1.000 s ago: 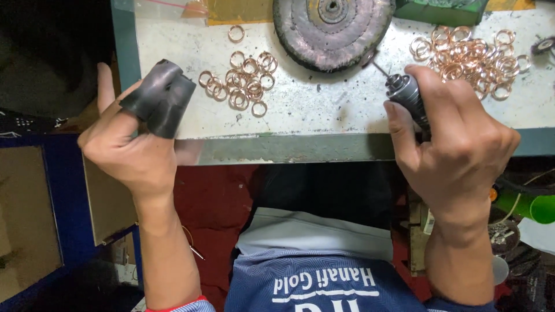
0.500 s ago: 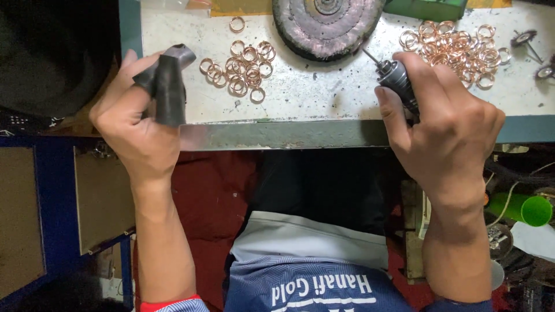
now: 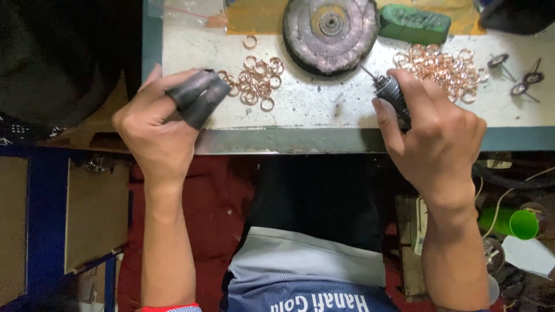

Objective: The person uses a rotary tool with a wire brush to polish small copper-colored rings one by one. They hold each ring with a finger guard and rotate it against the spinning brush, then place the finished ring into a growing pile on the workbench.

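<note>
- The right hand [image 3: 436, 136] is gripping a dark rotary handpiece [image 3: 392, 93] tightly, its thin tip pointing up-left toward the round buffing wheel [image 3: 330, 32]
- The left hand [image 3: 159, 124] is holding nothing — two fingers, wearing dark finger covers [image 3: 199, 97], are reaching to the small pile of copper-coloured rings [image 3: 257, 81] on the surface [image 3: 324, 112]
- A bigger ring heap [image 3: 442, 63] is lying just beyond the right hand, near a green bar [image 3: 415, 23]

Right hand [image 3: 436, 136] conceals most of the rotary tool [image 3: 388, 91]; the polishing wheel [image 3: 330, 32] is cut by the top edge; ring details too small.
</note>
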